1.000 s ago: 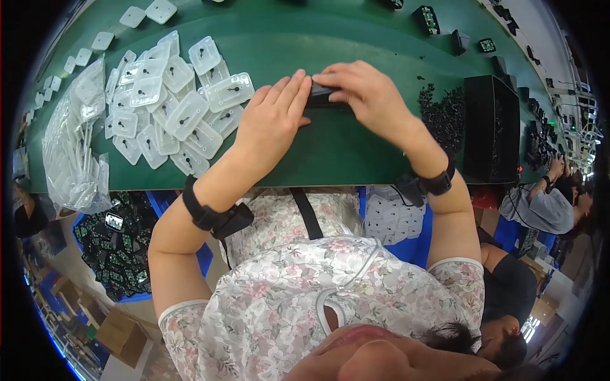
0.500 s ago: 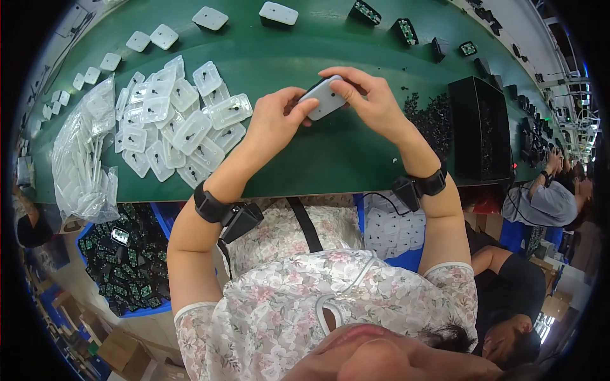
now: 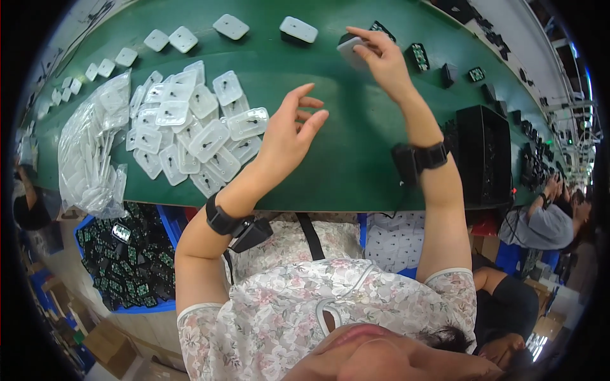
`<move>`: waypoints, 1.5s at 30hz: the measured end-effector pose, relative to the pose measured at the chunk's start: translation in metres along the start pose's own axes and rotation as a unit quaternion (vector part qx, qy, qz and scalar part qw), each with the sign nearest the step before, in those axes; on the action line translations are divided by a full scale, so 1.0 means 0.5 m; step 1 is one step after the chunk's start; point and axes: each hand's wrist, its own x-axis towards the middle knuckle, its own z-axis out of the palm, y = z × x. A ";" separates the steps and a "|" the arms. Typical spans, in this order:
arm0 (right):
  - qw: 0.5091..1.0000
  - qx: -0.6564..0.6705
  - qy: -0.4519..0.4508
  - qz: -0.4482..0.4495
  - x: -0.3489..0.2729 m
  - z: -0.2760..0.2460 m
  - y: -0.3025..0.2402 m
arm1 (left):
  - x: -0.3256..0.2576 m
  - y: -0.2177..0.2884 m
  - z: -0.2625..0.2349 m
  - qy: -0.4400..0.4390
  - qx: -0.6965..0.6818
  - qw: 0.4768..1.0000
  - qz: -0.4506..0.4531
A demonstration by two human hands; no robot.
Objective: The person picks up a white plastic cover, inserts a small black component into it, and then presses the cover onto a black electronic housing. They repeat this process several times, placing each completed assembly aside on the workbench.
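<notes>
My right hand (image 3: pixel 380 56) grips a small black box with a white cover (image 3: pixel 351 53) toward the far side of the green table (image 3: pixel 346 165). Just beyond its fingers lies an open black housing with a circuit board (image 3: pixel 381 29), partly hidden. Over the table's middle, my left hand (image 3: pixel 293 124) holds nothing, its fingers apart. Beside it on the left is a loose pile of translucent white covers (image 3: pixel 190 127). A covered black box (image 3: pixel 298 30) rests at the far edge, left of my right hand.
Several white-covered boxes (image 3: pixel 183 39) curve along the far left. Open black housings (image 3: pixel 419 57) line the far right. At right stands a black bin (image 3: pixel 483 152); at left lies a clear plastic bag of covers (image 3: pixel 92 152). A blue crate of circuit boards (image 3: pixel 127 263) sits below the table's edge.
Both hands were together on the white-covered box. The left hand has let go and opened; the right has carried the box away to the far right.
</notes>
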 end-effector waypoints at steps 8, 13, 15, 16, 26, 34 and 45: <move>0.985 -0.107 -0.130 0.026 0.117 -0.036 0.077 | -0.131 0.055 -0.209 0.204 0.203 0.948 0.136; 0.982 -0.117 -0.135 0.061 0.139 -0.044 0.104 | -0.199 0.031 -0.427 0.398 0.345 0.844 0.100; 0.983 -0.112 -0.134 0.064 0.141 -0.036 0.098 | -0.227 0.030 -0.523 0.453 0.412 0.784 0.098; 0.982 -0.120 -0.128 0.063 0.141 -0.035 0.095 | -0.236 0.031 -0.572 0.478 0.433 0.757 0.101; 0.993 -0.112 0.001 -0.035 0.082 -0.074 0.006 | -0.222 -0.024 -0.815 0.235 0.777 0.582 -0.050; 0.987 -0.073 0.140 -0.023 -0.032 -0.200 0.005 | -0.248 -0.033 -0.864 0.201 0.820 0.518 -0.134; 0.952 -0.289 0.062 0.084 -0.183 -0.230 0.061 | -0.235 -0.093 -0.967 0.267 0.848 0.451 -0.073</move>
